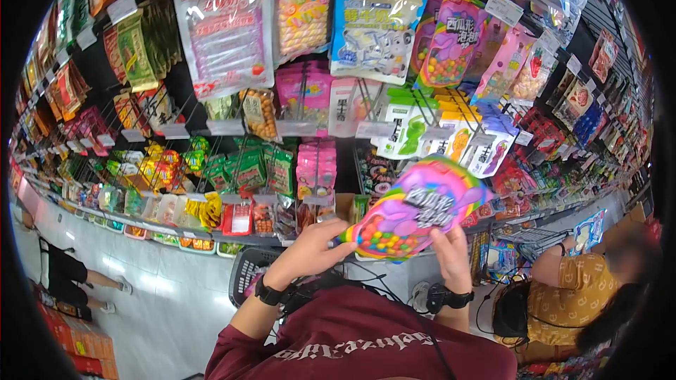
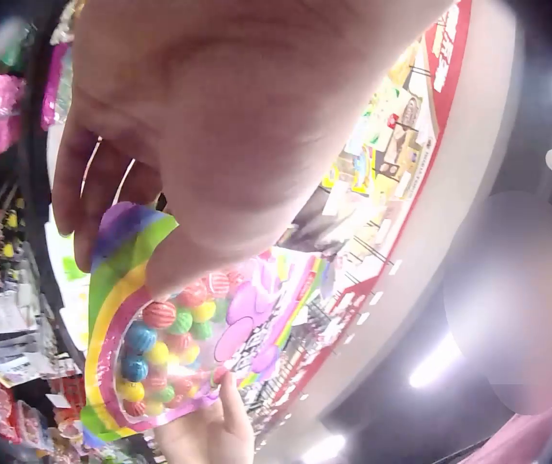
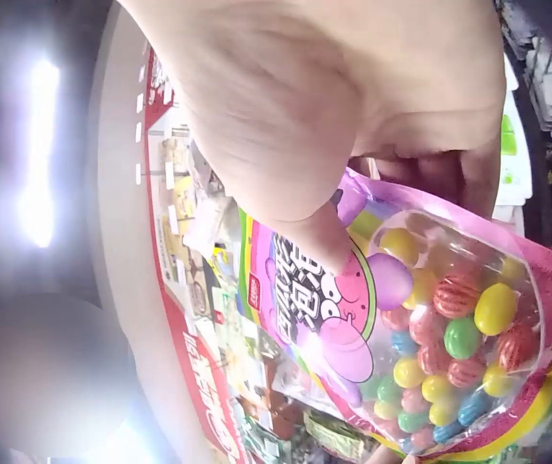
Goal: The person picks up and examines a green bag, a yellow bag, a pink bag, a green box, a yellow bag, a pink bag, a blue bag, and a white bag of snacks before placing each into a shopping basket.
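A bright rainbow-edged bag of bubble gum is held up at a tilt in front of the person's chest, and colourful gumballs show through its clear window. The left hand pinches the bag's lower left corner. In the left wrist view, that hand's thumb lies on the printed front and its fingers reach behind. The right hand pinches the opposite side of the bag. Its thumb presses on the front beside the lettering, with the other fingers partly hidden behind the bag.
Racks of hanging sweets curve ahead, including a blue milk-candy bag and similar rainbow gum bags. Below are candy bins. A dark shopping basket is on the floor. Another person is close on the right; someone's legs show left.
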### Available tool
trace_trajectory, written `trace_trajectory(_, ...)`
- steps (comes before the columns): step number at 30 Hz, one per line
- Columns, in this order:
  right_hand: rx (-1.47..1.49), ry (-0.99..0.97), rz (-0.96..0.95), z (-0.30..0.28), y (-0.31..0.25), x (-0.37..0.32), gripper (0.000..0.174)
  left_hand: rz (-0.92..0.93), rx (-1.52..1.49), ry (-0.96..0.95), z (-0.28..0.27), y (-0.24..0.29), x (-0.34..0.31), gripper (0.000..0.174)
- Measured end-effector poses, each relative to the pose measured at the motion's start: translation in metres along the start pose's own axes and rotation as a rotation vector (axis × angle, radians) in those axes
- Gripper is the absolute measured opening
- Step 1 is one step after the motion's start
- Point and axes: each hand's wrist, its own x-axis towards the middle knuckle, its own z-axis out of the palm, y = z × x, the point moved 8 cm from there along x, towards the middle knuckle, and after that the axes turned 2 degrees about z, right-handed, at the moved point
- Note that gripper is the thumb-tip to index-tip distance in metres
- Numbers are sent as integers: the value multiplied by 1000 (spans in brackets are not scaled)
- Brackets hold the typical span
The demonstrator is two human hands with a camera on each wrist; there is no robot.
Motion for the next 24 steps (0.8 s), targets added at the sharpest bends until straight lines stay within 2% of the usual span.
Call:
trace_trajectory(2, -24, 10, 69, 17, 17, -15, 36, -58, -57, 37, 15, -32, -36, 37)
trace_trajectory(4, -125, -122, 63, 47, 23, -28, 37, -121, -120, 76, 31, -44, -69, 38)
trace_trajectory(6, -130, -160, 119, 68, 29, -44, 32, -159, -204, 265, 28, -44, -100, 37)
trace_trajectory(8, -388, -311, 207, 85, 48, -64, 24, -223, -267, 257, 33, -40, -125, 36)
trace_trajectory(9, -589, -305, 79, 102, 39, -72, 20, -223, -323, 272, 37, -37, -137, 34)
trace_trajectory(10, -601, -311, 113, 113, 39, -80, 20, -227, -383, 283, 42, -36, -150, 32)
trace_trajectory(12, -757, -447, 166, 134, 47, -100, 24, -262, -434, 353, 47, -38, -176, 28)
trace_trajectory(14, -849, -488, 273, 134, 58, -120, 27, -363, -548, 339, 68, -52, -203, 30)
trace_trajectory(16, -984, -544, 243, 140, 61, -137, 30, -431, -603, 348, 81, -51, -222, 31)
trace_trajectory(18, -1002, -562, 285, 144, 64, -149, 31, -487, -638, 355, 91, -49, -238, 32)
trace_trajectory(24, -940, -520, 281, 152, 55, -188, 29, -497, -661, 378, 110, -38, -269, 30)
